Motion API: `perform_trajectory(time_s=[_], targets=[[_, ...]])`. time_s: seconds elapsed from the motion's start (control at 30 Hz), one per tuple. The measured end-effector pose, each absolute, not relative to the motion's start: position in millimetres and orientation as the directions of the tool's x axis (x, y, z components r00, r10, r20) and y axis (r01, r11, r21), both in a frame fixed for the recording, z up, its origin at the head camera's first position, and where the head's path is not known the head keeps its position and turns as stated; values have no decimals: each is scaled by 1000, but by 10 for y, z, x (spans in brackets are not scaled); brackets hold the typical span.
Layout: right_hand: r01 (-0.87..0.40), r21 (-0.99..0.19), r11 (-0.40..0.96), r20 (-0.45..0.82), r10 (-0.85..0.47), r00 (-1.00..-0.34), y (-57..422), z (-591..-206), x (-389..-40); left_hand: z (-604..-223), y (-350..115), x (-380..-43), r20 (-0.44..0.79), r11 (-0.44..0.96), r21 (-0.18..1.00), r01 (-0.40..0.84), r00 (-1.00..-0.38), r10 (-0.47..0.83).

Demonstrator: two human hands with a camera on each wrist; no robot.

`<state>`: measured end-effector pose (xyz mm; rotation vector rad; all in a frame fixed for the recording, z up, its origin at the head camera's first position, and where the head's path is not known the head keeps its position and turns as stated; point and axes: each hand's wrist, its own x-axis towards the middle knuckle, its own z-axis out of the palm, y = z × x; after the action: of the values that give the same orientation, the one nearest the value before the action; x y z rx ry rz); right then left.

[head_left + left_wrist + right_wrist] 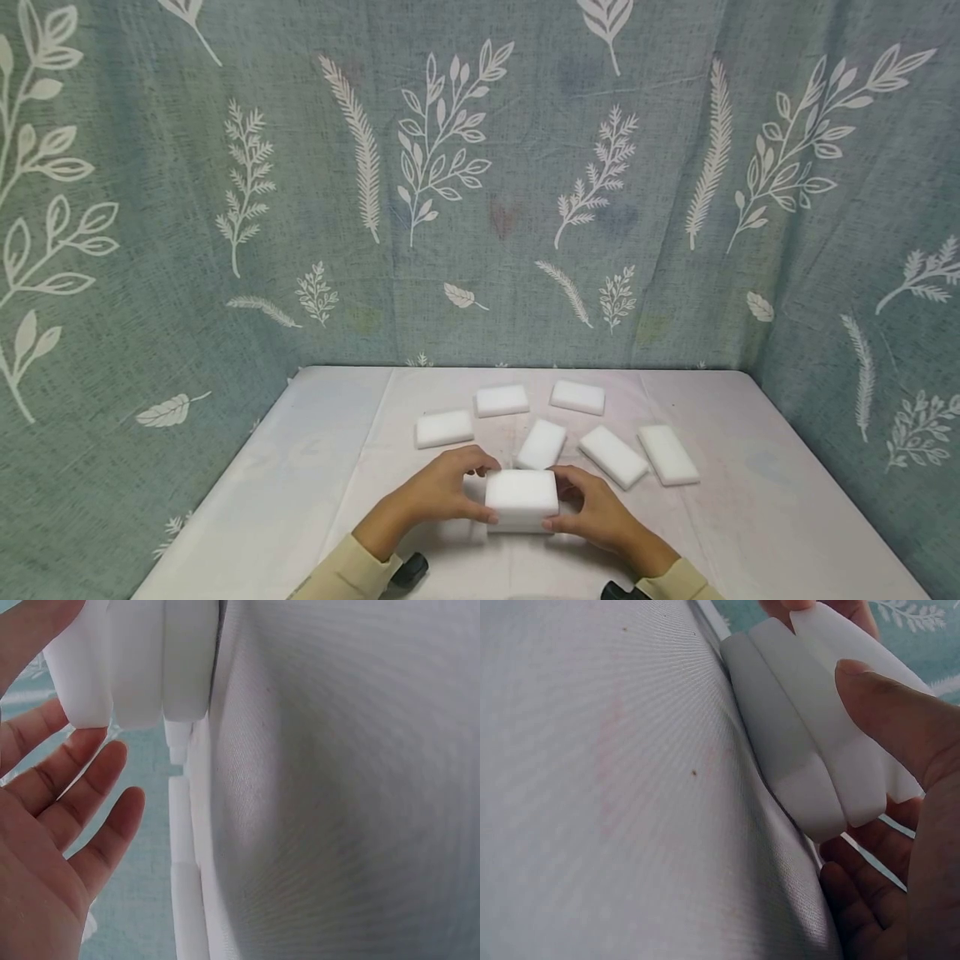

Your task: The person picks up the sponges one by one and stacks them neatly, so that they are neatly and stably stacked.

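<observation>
In front of me on the table, white block-shaped sponges lie flat in a stack of three. Both hands grip the top sponge (522, 490) by its two short ends. My left hand (444, 487) has its thumb at the near corner and its fingers at the far corner; in the left wrist view the other fingers (105, 844) spread beside the stack. The right hand (597, 508) mirrors it, with the thumb (881, 705) against the sponge's near side. Below are the middle sponge (819, 720) and the bottom sponge (776, 727), which rests on the cloth.
Several loose white sponges lie beyond the stack, among them one at the left (444, 429), one close behind the stack (542, 444) and one at the right (668, 455). A pale cloth covers the table (772, 517). Patterned green curtains (465, 292) enclose the back and sides.
</observation>
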<state>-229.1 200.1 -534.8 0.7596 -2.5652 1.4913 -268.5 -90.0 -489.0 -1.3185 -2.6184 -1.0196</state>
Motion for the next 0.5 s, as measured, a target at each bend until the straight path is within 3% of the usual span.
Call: perform_trajectory(time_s=[0.5], targets=[[-434, -792, 429, 277, -382, -882, 1994, -5329, -2283, -4884, -902, -2678, 283, 441, 552, 708, -657, 699]])
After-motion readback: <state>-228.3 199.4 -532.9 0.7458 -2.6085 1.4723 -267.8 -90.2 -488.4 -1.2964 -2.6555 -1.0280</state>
